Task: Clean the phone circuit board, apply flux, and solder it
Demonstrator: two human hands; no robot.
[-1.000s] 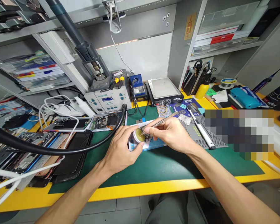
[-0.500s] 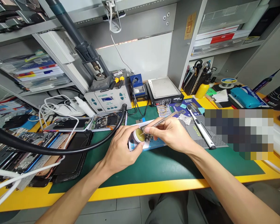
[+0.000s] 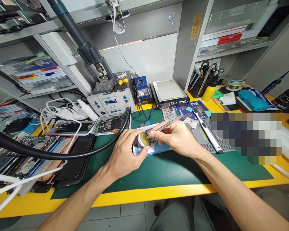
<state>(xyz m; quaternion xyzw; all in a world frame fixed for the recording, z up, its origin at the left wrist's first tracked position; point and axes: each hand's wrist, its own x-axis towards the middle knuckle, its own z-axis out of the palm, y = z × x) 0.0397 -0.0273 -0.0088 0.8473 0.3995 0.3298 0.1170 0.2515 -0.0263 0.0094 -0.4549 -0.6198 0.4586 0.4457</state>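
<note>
The left hand point(image 3: 126, 152) grips the jar point(image 3: 140, 141), tilted just beside the board point(image 3: 154, 141); the right hand point(image 3: 179, 136) pinches the tool point(image 3: 167, 124), its tip at the paste point(image 3: 144, 138). Best to hold the jar steady and dip lightly, sparing the board drips.

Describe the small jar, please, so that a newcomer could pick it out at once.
Start at the green mat on the yellow bench and find the left hand above it. That hand grips a small jar with a white rim, tilted so its open mouth faces the metal tool in the right hand. Its yellow-green contents set it apart from the circuit board beside it.
</note>
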